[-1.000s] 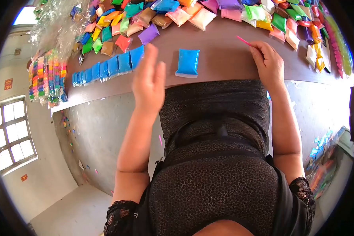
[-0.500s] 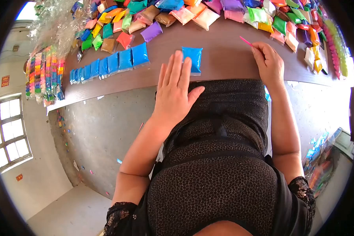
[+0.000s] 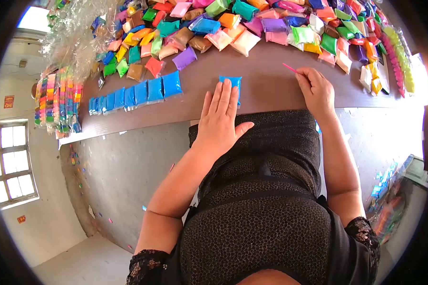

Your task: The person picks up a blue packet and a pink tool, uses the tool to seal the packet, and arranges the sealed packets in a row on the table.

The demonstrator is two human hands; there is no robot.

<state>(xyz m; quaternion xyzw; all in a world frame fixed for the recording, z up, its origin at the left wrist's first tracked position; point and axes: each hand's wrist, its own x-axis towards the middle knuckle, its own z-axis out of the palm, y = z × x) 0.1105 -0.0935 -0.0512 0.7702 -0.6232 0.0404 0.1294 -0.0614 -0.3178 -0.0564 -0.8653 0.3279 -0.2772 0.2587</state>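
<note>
Now, by label:
Left hand point(image 3: 219, 118): spread flat, pressing blue packet point(image 3: 232, 81) onto brown table point(image 3: 266, 88), likely flattening it.
Right hand point(image 3: 315, 89): pinching pink stick point(image 3: 290, 68), kept ready.
Blue row point(image 3: 135, 95): laid left, apart.

left hand point(image 3: 219, 121) now flat on blue packet point(image 3: 231, 80)
</note>
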